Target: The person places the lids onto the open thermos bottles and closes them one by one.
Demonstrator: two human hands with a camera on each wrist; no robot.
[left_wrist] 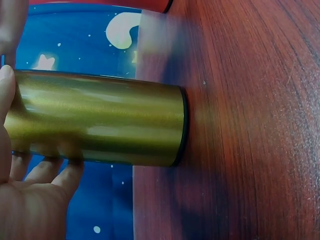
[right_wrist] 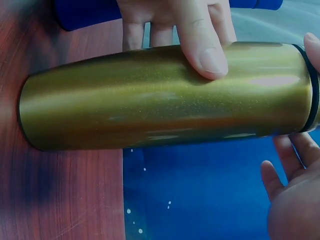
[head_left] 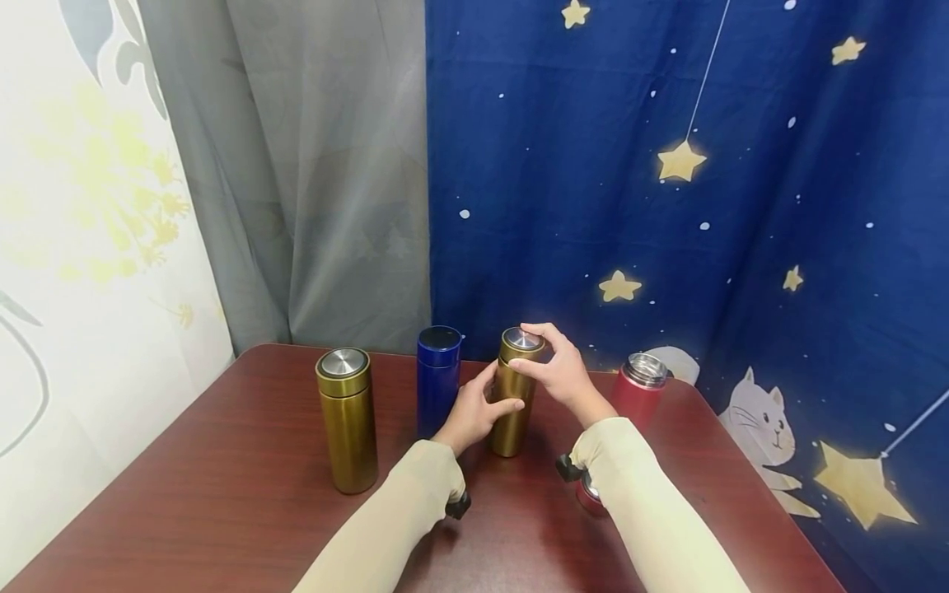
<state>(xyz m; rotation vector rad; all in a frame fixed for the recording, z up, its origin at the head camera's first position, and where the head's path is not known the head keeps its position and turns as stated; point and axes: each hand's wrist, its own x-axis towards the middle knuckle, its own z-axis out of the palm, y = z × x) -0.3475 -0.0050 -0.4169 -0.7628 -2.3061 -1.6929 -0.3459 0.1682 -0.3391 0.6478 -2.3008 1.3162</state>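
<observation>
A gold thermos bottle (head_left: 508, 432) stands upright on the table, between both hands. My left hand (head_left: 470, 409) grips its body from the left, the thumb across the near side. At the top, my right hand (head_left: 561, 366) holds the lid (head_left: 522, 339) with its steel disc, thumb in front and fingers at the far side. In the left wrist view the bottle's base (left_wrist: 180, 125) meets the tabletop. From the right wrist, the left thumb (right_wrist: 212, 62) lies on the gold body (right_wrist: 150, 107), and right fingers (right_wrist: 287, 155) show near the dark ring below the lid.
A blue bottle (head_left: 437, 379) with a dark top stands just left of the hands. Farther left is another gold bottle (head_left: 350, 436). A lidless red bottle (head_left: 636, 395) stands at right, and a small red piece (head_left: 591, 498) sits partly behind the right sleeve. Curtains hang behind the table (head_left: 222, 461).
</observation>
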